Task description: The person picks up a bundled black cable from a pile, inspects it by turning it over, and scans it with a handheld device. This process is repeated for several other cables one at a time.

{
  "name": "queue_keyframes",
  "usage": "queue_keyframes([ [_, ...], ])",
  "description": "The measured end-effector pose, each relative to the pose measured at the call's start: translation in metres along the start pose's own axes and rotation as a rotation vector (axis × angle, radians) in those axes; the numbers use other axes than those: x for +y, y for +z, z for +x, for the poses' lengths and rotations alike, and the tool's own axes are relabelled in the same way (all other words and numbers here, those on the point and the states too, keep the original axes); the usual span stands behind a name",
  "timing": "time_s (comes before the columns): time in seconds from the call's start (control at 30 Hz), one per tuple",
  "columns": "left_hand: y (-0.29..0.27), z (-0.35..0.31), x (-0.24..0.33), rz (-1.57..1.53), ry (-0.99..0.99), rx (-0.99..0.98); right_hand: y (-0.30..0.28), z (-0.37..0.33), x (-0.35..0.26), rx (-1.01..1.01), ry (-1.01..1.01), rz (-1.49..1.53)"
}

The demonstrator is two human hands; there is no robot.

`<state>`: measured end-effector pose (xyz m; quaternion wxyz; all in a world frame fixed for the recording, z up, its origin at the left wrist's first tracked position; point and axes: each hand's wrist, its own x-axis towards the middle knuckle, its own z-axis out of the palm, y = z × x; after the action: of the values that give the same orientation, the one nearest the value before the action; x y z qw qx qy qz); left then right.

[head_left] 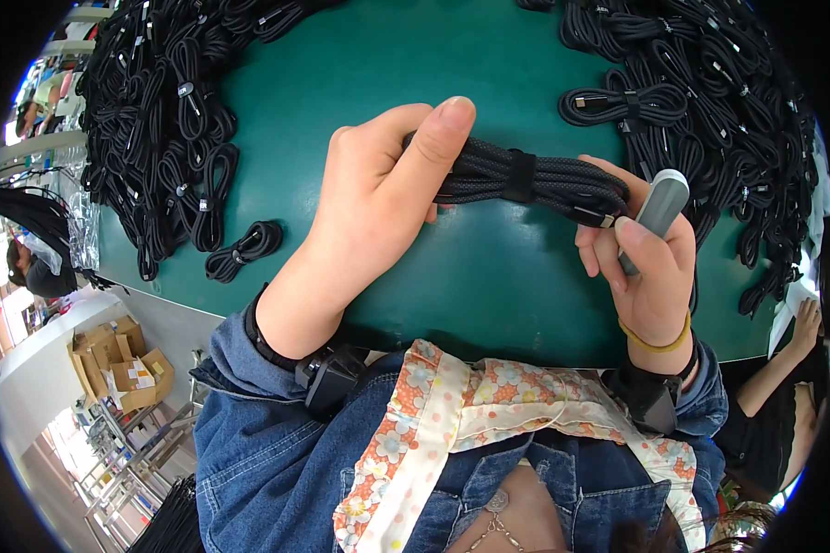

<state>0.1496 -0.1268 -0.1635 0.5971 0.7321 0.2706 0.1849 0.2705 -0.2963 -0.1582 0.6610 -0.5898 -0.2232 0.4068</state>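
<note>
A folded bundle of black braided cable point(563, 175) is stretched between my two hands above the green table, with a dark strap around its middle. My left hand point(378, 180) is closed around the bundle's left end, thumb on top. My right hand point(650, 258) pinches the other end, near a metal-tipped plug point(607, 221). That same hand also holds a thick grey stick-shaped tool point(662, 207) with a white end, tucked between thumb and fingers; its exact kind does not show.
Piles of similar black cable bundles cover the left point(152, 120) and right point(710, 101) sides of the green table point(397, 64). One loose bundle point(244, 251) lies near the left front edge. Cardboard boxes point(124, 364) stand beyond. At right, another person's arm point(775, 378) reaches in.
</note>
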Motion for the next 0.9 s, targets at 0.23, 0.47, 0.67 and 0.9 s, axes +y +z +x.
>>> queue_keyframes([
  [0.23, 0.003, -0.001, -0.001, 0.120, 0.065, -0.014, 0.005, 0.001, 0.000, 0.088, 0.040, -0.289],
  [0.47, -0.002, 0.000, 0.005, 0.027, -0.039, -0.012, -0.006, 0.000, -0.004, -0.064, 0.109, 0.022],
  [0.67, -0.005, 0.003, 0.010, -0.057, -0.174, -0.095, -0.008, 0.001, -0.002, -0.175, -0.015, 0.115],
  [0.9, -0.006, 0.006, 0.007, -0.046, -0.231, -0.166, -0.009, 0.000, -0.002, -0.182, -0.021, 0.187],
])
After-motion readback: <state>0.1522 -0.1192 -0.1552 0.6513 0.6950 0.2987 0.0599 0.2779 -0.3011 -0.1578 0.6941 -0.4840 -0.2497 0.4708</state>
